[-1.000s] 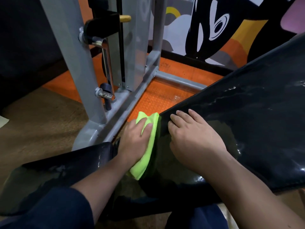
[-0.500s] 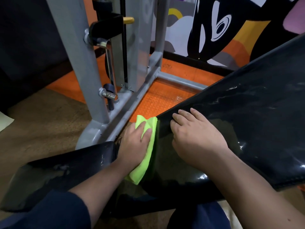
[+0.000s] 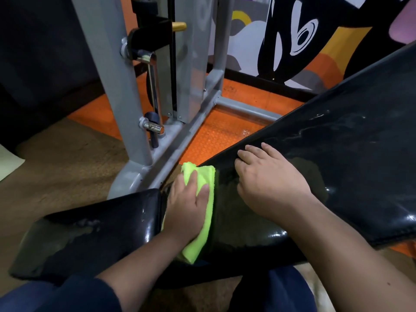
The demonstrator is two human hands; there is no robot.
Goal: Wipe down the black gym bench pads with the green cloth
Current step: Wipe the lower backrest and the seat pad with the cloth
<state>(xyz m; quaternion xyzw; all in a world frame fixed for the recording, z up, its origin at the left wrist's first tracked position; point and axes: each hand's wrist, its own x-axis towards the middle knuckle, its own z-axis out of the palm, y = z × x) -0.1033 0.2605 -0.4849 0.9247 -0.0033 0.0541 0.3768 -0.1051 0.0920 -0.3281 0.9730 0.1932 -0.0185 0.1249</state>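
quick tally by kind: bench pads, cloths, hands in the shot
black bench pads: 2, the seat pad and the inclined back pad
green cloth: 1
hands: 2, left hand on the cloth, right hand on the back pad
total: 5

Green cloth [image 3: 203, 212]: middle hidden under left hand [image 3: 188, 208]; lower fold drops into gap between pads, end unseen. Back pad [image 3: 337, 167]: upper end cut by right edge; near left edge covered by right hand [image 3: 267, 188]. Seat pad [image 3: 90, 235]: near corner hidden behind dark sleeve [image 3: 67, 296]. Grey machine frame [image 3: 117, 86]: top cut by upper edge. Wall mural [image 3: 297, 34]: partly cropped, partly behind back pad.
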